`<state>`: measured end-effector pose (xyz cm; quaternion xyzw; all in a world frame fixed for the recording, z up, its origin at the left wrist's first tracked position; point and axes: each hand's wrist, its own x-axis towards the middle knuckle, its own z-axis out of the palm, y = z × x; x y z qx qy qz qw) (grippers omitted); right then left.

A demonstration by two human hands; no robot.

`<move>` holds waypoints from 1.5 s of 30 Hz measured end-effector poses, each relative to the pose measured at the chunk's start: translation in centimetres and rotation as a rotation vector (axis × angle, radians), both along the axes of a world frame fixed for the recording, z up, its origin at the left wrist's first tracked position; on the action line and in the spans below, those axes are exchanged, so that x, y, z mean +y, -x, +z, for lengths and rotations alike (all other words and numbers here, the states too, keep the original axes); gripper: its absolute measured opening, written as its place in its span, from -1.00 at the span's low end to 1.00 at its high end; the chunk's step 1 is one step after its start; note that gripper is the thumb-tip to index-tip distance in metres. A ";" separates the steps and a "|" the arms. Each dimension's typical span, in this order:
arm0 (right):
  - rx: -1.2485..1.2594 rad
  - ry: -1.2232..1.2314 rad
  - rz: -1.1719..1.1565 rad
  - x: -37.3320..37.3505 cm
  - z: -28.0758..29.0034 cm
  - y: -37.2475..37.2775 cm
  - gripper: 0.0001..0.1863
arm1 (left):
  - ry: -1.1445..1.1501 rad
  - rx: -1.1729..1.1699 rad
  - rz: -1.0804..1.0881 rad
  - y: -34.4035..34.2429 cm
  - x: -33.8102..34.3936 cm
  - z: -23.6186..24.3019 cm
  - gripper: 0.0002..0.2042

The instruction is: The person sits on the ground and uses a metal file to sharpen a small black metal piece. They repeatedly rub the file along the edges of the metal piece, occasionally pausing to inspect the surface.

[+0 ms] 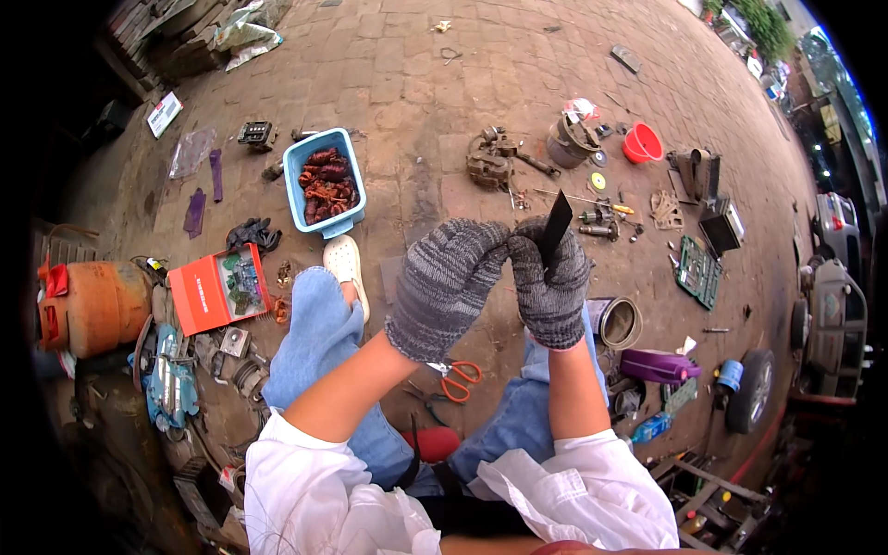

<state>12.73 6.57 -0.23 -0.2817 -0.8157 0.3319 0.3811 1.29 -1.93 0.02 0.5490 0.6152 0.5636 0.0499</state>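
I count two hands at work, both in grey knit gloves, held up over the person's lap. The right hand [552, 282] pinches one black strip [557, 224] between thumb and fingers, its pointed end sticking up. The left hand [450, 282] is curled narrow, its fingertips right up against the right; whether it grips anything I cannot tell.

Below them, between two denim knees, lies one pair of scissors [460, 380] with orange handles. One white shoe [343, 262] shows, just beside the single blue tub [339, 228], which holds reddish-brown lumps too tangled to count.

On the person's left there are two purple pieces [194, 213], one red box [197, 291] standing open with small parts inside, and one orange cylinder [106, 310]. On the right I make out one red bowl [644, 142] near one grimy bucket [566, 148], two small discs [598, 180] with yellow on them, one green case [698, 275], one open tin [618, 322], one purple jug [659, 365] and one wheel [751, 391]. Two cars [837, 328] stand well apart from all this, at the far right.
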 end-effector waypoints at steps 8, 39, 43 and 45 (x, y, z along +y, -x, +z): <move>0.220 0.468 0.077 -0.6 0.4 0.2 -0.82 | 0.047 -0.184 -0.079 0.6 0.0 0.2 -0.86; -0.191 -0.213 0.116 -0.2 1.2 0.0 -0.86 | 0.196 -1.377 -0.354 2.1 -0.3 -0.3 -0.81; -0.195 -0.045 0.144 -0.5 0.9 0.2 -0.86 | 0.180 -1.352 -0.392 2.5 -0.6 -1.1 -0.81; -0.074 0.004 0.153 -0.3 0.1 0.3 -0.84 | 0.180 -1.366 -0.391 2.5 -0.6 -0.9 -0.81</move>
